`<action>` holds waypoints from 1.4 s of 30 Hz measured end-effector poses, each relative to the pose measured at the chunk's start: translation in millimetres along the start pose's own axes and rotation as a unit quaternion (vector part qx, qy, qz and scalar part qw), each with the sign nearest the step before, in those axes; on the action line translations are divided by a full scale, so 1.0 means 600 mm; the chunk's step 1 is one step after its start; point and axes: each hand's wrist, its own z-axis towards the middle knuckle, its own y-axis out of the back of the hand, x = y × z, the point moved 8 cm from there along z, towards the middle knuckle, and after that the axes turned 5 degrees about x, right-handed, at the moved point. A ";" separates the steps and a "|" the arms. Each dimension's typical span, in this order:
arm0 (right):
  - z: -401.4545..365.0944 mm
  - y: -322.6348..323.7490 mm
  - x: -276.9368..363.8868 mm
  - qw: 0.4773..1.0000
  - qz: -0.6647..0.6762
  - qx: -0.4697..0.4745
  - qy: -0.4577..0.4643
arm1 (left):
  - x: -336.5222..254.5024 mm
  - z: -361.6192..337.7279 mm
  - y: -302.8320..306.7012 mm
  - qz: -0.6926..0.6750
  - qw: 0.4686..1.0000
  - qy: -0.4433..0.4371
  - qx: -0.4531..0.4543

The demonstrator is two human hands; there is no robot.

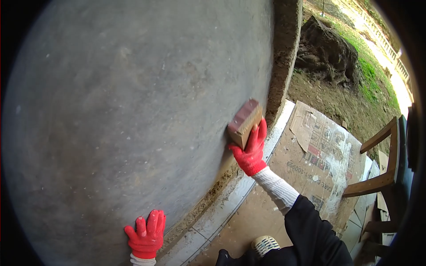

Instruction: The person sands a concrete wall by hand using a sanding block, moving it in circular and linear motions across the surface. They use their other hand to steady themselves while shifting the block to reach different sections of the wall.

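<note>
two gloved hands, one block, one cardboard sheet

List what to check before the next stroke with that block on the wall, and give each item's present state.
1. Grip: the right hand wraps the lower end of the block. Ok.
2. Contact: the block meets the grey wall; whether its face lies flat, cannot tell.
3. Brace: the left hand is spread flat on the wall, low and well apart from the block. Ok.
4. Footing: only the tip of a shoe shows, near the cardboard. Cannot tell.
5. Elbow room: the wooden frame stands apart from the right arm. Ok.
</note>
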 end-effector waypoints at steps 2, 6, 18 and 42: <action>-0.061 -0.024 -0.031 0.996 0.045 0.041 -0.063 | 0.000 0.000 0.002 -0.009 1.000 -0.015 -0.009; 0.004 0.004 0.017 0.995 0.051 0.045 -0.077 | -0.002 -0.002 0.006 -0.008 0.999 -0.021 -0.031; -0.057 -0.014 0.051 0.996 0.054 0.067 0.023 | 0.002 -0.012 0.001 -0.002 0.999 -0.026 -0.045; -0.060 -0.012 0.075 0.998 0.035 0.024 0.044 | 0.002 -0.005 0.006 -0.020 0.999 -0.011 -0.029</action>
